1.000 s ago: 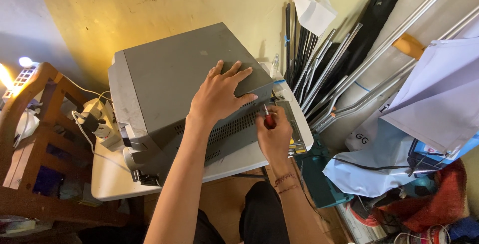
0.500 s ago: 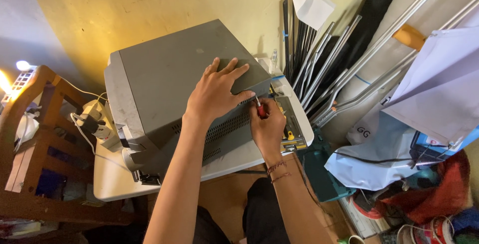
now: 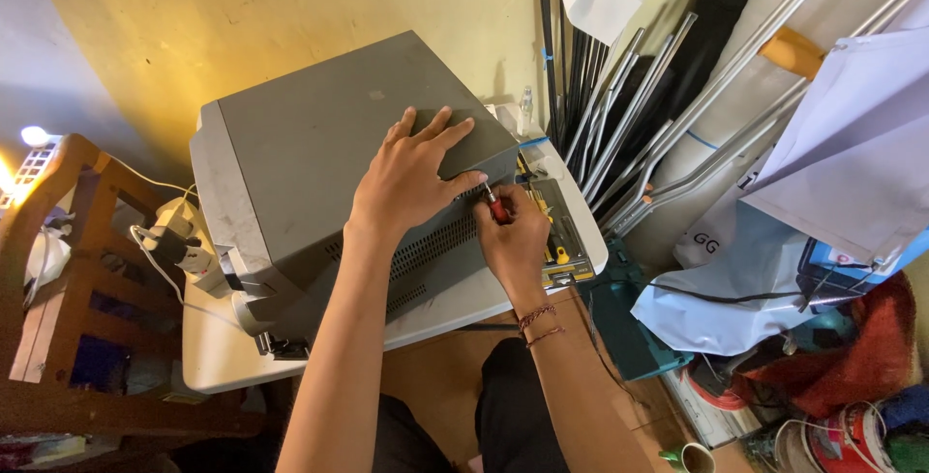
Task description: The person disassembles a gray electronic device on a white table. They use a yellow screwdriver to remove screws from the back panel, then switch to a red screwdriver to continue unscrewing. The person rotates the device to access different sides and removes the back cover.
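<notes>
A large grey box-shaped appliance (image 3: pixel 319 154) with a vented side stands on a small white table (image 3: pixel 223 357). My left hand (image 3: pixel 411 178) lies flat on its top near the right front corner, fingers spread. My right hand (image 3: pixel 513 241) grips a red-handled screwdriver (image 3: pixel 495 207), its tip against the appliance's side just below my left thumb. A thread bracelet circles my right wrist.
An open tool case (image 3: pixel 556 231) with yellow tools lies on the table's right end. Metal poles (image 3: pixel 629 115) lean against the wall. A wooden chair (image 3: pixel 68 270) and power strip (image 3: pixel 179 236) are at left; bags, white sheets and clutter (image 3: pixel 803 270) fill the right.
My right hand with the screwdriver has shifted slightly up toward the appliance's corner. My left hand stays pressed on top. The view has drifted a little.
</notes>
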